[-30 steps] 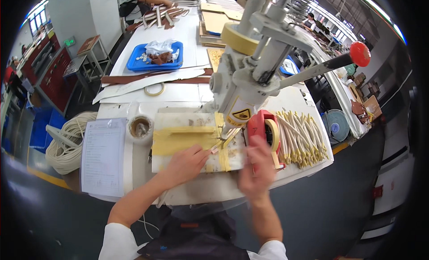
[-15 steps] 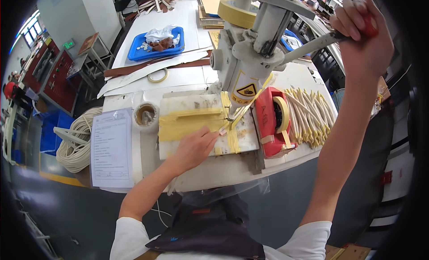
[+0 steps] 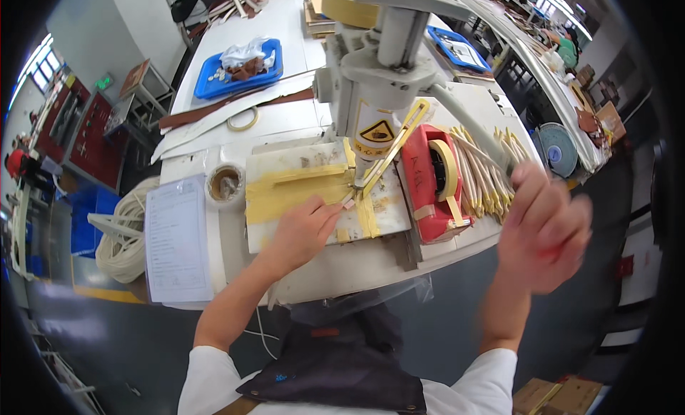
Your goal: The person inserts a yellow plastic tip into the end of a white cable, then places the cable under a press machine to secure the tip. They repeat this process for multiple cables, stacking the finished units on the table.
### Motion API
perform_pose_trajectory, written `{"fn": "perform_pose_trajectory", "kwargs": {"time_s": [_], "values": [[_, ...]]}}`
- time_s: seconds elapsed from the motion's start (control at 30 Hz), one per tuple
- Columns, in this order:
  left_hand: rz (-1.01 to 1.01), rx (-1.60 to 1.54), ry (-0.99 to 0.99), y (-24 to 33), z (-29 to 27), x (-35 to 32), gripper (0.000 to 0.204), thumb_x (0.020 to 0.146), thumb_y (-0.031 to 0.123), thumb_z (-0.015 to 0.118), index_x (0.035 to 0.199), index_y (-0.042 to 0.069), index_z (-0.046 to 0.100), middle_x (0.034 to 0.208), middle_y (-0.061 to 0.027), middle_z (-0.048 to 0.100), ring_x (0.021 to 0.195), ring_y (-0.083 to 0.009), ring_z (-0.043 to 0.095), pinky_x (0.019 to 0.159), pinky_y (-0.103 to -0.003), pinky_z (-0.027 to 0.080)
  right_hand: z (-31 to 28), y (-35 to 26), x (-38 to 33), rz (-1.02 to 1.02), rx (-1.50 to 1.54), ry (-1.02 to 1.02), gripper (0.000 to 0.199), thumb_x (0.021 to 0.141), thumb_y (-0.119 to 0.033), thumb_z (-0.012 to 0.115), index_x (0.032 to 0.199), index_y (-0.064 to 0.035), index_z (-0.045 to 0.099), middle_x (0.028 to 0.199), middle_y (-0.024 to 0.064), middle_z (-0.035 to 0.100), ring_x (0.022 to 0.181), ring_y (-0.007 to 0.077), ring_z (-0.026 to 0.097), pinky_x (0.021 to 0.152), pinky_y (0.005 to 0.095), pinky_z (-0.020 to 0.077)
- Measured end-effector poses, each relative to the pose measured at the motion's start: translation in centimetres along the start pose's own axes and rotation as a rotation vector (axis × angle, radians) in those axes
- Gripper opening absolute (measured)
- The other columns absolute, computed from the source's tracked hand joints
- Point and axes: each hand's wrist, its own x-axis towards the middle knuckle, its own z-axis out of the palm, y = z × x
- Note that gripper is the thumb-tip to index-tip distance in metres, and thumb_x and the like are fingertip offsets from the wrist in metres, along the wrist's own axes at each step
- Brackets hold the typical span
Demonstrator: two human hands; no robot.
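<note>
My left hand [image 3: 303, 229] lies over the marble-like slab [image 3: 275, 158] of the hand press [image 3: 364, 115], its fingers closed in a pinch. A small pale piece [image 3: 348, 203] pokes out past the fingertips, right at the foot of the press's ram [image 3: 362, 174]; most of it is hidden by the hand. Yellow tape covers parts of the slab. My right hand [image 3: 546, 226], smeared by motion, is closed round the red knob of the press lever [image 3: 471, 122], low at the right. A strip with yellow tape [image 3: 396, 144] leans against the ram.
Right of the slab stands a red tape dispenser [image 3: 421, 179], with a bundle of yellow-ended cords [image 3: 478, 172] beyond it. A tape roll [image 3: 226, 183] and a paper sheet [image 3: 176, 236] lie at left. Farther back sit a blue tray [image 3: 207, 87] and brown strips.
My right hand has pulled the lever down from high at the upper right to about table height. The left hand stays at the ram. The view has shifted slightly.
</note>
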Motion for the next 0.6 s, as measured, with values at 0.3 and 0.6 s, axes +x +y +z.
{"fn": "perform_pose_trajectory", "kwargs": {"time_s": [0.3,0.6], "values": [[-0.188,-0.073,0.119,0.7,-0.8,-0.1,0.027,0.082,0.005,0.074,0.109,0.001,0.075,0.075,-0.0061,0.056,0.062,-0.0151,0.053,0.057,-0.030,0.046,-0.1,1.4,15.9,0.231,0.230,0.194,0.034,0.102,-0.040,0.057,0.101,-0.0061,0.059,0.069,0.0033,0.050,0.067,0.0169,0.051,0.071,0.0338,0.0422],[-0.346,-0.154,0.203,-0.1,-1.0,-1.1,0.029,0.083,0.009,0.075,0.111,0.003,0.074,0.076,-0.0066,0.059,0.061,-0.0168,0.057,0.057,-0.032,0.049,3.9,3.9,0.2,0.155,-0.859,0.139,0.034,0.090,0.001,0.062,0.124,0.0045,0.064,0.115,0.0224,0.071,0.109,0.0363,0.069,0.094,0.0414,0.0532]]}}
